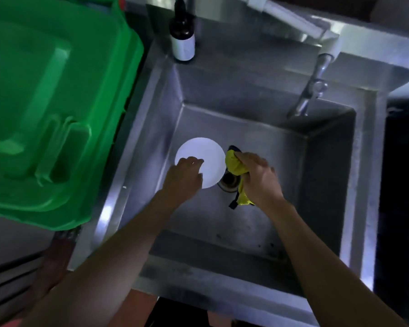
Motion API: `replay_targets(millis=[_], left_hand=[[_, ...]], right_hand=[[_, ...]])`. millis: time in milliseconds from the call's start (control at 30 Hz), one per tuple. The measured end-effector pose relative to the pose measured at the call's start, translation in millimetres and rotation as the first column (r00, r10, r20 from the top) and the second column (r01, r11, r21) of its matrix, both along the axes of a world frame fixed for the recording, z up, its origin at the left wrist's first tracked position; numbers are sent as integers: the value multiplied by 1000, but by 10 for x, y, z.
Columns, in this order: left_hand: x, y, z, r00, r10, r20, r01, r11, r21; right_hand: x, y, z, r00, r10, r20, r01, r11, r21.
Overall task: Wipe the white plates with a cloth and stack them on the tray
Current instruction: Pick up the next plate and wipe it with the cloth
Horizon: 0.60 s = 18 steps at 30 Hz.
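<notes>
One white plate (203, 159) in left hand (184, 177); one yellow cloth (236, 165) in right hand (257, 178).

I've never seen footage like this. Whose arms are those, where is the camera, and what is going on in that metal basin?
No machine here: a person wears a camera on the head, looking down at their own arms. They stand at a steel sink. The left hand holds a white plate by its edge above the basin. The right hand grips a bunched yellow cloth, next to the plate, above the drain. A tap hangs over the far side, a dark bottle stands on the back ledge, and a green bin lid sits to the left.
</notes>
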State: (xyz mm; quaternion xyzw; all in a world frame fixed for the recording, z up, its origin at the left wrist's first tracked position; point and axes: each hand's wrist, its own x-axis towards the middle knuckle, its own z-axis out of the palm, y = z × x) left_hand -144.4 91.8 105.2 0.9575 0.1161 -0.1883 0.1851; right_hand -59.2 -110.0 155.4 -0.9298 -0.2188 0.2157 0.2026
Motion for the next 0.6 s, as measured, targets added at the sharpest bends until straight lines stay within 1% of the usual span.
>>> replay_targets(millis=[67, 167, 333, 433, 600], left_hand=[[9, 184, -184, 994, 101, -42, -103, 994, -42], [15, 355, -472, 957, 276, -87, -285, 950, -124], [57, 474, -929, 877, 457, -144, -479, 855, -198], [89, 506, -1161, 833, 532, -153, -553, 798, -239], [114, 481, -1430, 772, 621, -137, -632, 728, -265]], right_hand=[[34, 173, -140, 1000, 6, -1, -6, 1000, 9], [68, 366, -367, 999, 41, 3, -41, 999, 11], [164, 625, -762, 996, 77, -34, -76, 997, 23], [220, 776, -983, 992, 112, -61, -109, 993, 39], [282, 895, -1278, 980, 174, -96, -168, 984, 66]])
